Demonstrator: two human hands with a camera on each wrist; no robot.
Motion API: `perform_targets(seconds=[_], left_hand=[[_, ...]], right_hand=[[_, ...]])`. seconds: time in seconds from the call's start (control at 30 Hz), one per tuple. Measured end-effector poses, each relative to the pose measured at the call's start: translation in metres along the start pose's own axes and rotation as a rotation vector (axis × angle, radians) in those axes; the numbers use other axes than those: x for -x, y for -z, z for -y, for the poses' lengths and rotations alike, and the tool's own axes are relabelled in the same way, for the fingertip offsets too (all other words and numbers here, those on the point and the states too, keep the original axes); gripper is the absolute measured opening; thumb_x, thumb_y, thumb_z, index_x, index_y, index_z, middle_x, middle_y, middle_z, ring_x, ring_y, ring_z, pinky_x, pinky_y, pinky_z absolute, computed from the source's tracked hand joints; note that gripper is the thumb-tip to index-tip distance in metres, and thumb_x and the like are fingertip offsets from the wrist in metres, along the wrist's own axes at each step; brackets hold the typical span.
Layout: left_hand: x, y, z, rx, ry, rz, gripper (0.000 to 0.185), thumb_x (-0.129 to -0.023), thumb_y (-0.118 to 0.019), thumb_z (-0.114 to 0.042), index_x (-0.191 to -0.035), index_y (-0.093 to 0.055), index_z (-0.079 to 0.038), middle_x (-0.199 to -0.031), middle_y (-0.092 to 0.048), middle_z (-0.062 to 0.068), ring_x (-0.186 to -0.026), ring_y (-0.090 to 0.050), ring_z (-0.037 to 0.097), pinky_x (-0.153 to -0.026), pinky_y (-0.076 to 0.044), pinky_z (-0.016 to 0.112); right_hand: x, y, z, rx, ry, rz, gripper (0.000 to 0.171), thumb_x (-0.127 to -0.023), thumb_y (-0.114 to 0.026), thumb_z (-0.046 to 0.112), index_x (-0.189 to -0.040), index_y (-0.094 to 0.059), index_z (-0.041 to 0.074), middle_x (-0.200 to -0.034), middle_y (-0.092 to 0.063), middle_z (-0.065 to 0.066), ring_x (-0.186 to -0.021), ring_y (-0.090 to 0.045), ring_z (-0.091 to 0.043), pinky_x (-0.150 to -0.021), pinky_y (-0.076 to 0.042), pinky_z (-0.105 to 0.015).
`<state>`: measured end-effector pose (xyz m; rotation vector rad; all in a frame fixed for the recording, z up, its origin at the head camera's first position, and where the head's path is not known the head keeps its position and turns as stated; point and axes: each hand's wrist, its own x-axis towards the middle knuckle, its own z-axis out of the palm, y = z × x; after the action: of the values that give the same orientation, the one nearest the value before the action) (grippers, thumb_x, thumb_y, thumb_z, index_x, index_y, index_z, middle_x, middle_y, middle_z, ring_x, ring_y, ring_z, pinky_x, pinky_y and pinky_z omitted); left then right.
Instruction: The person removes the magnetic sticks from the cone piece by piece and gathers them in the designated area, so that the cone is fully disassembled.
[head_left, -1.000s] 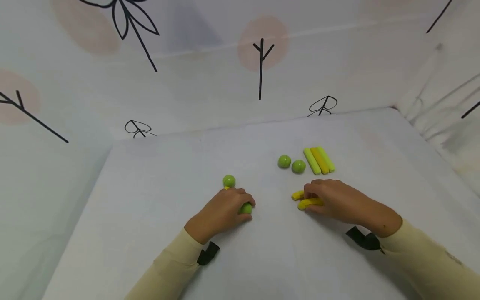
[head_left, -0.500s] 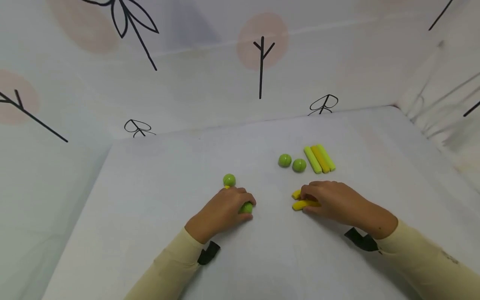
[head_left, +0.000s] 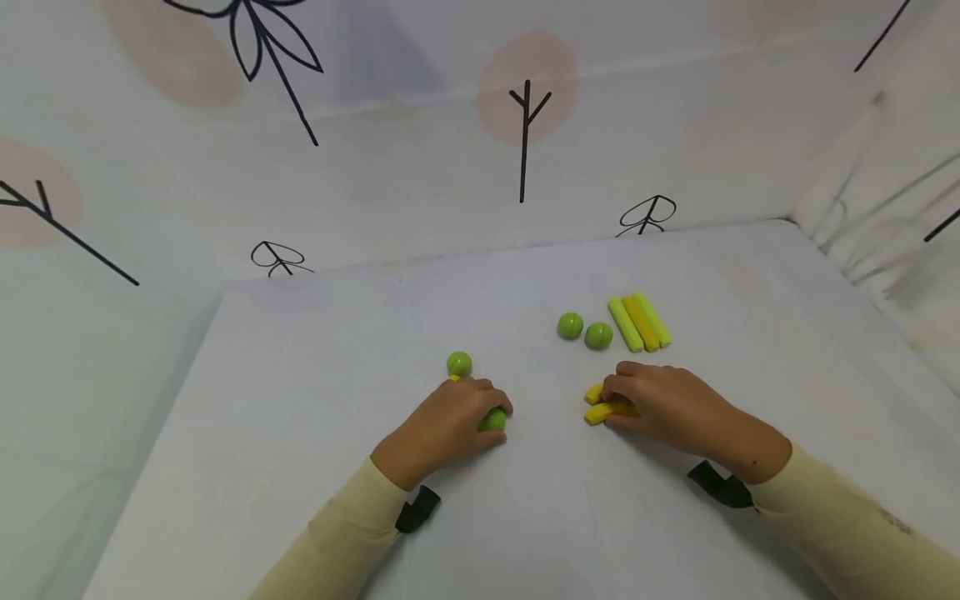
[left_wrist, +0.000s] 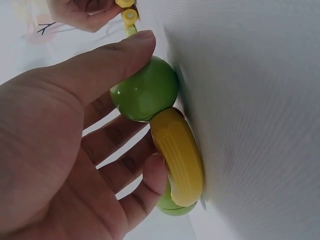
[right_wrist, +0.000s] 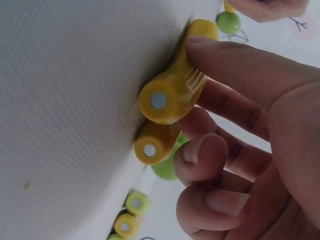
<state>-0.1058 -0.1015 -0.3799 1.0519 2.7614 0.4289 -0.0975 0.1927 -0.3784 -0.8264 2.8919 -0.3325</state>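
On the white cloth table [head_left: 300, 400] my left hand [head_left: 480, 408] grips a green ball [head_left: 494, 420] joined to a yellow curved piece [left_wrist: 177, 155]. The thumb [left_wrist: 115, 55] lies over that ball [left_wrist: 145, 95], and a second green ball [head_left: 459, 364] sits at the piece's far end. My right hand [head_left: 611, 400] pinches a yellow curved piece [head_left: 600, 412] on the cloth, with a second yellow piece [head_left: 594, 392] beside it. In the right wrist view both pieces show round ends [right_wrist: 159, 100], [right_wrist: 150, 149].
Two loose green balls [head_left: 570, 325], [head_left: 598, 335] lie beyond my right hand. Right of them lie three sticks side by side: lime [head_left: 624, 323], orange-yellow [head_left: 639, 322], lime [head_left: 652, 318]. Cloth walls printed with trees enclose the table on three sides.
My right hand has slid slightly left with the yellow curved pieces. The left hand keeps its hold and has barely moved.
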Motion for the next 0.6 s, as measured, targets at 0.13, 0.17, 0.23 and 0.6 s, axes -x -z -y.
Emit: perform_targets(seconds=[0.13, 0.17, 0.23, 0.6], left_hand=[[0.0, 0.002, 0.0, -0.018, -0.003, -0.012, 0.026, -0.082, -0.084, -0.024, -0.105, -0.074, -0.016, -0.094, -0.068, -0.005, -0.079, -0.052, 0.007, -0.072, -0.046, 0.022], [0.0, 0.002, 0.0, -0.022, 0.0, -0.008, 0.026, -0.082, -0.084, -0.025, -0.105, -0.074, -0.016, -0.094, -0.068, -0.005, -0.079, -0.052, 0.007, -0.072, -0.046, 0.022], [0.001, 0.002, 0.001, -0.021, 0.001, 0.004, 0.027, -0.083, -0.083, -0.026, -0.107, -0.074, -0.017, -0.095, -0.068, -0.006, -0.079, -0.052, 0.007, -0.072, -0.045, 0.022], [0.015, 0.038, 0.019, 0.163, 0.067, -0.07, 0.026, -0.089, -0.074, -0.02, -0.115, -0.073, -0.018, -0.117, -0.069, -0.004, -0.112, -0.061, 0.018, -0.099, -0.049, 0.039]], right_hand=[[-0.001, 0.0, 0.0, 0.006, 0.008, -0.02, 0.022, -0.079, -0.085, 0.022, -0.096, -0.072, 0.015, -0.091, -0.063, 0.006, -0.072, -0.056, -0.003, -0.063, -0.051, -0.024], [-0.001, -0.001, 0.0, 0.004, 0.009, -0.018, 0.022, -0.08, -0.085, 0.022, -0.096, -0.072, 0.015, -0.091, -0.063, 0.006, -0.072, -0.056, -0.003, -0.064, -0.051, -0.024], [-0.001, -0.001, 0.0, -0.002, 0.006, -0.011, 0.022, -0.08, -0.085, 0.022, -0.096, -0.072, 0.016, -0.092, -0.064, 0.006, -0.073, -0.056, -0.003, -0.064, -0.052, -0.024], [0.0, 0.0, 0.007, -0.083, 0.053, -0.084, 0.016, -0.082, -0.083, 0.022, -0.094, -0.072, 0.022, -0.089, -0.062, 0.012, -0.072, -0.055, 0.002, -0.062, -0.048, -0.019]])
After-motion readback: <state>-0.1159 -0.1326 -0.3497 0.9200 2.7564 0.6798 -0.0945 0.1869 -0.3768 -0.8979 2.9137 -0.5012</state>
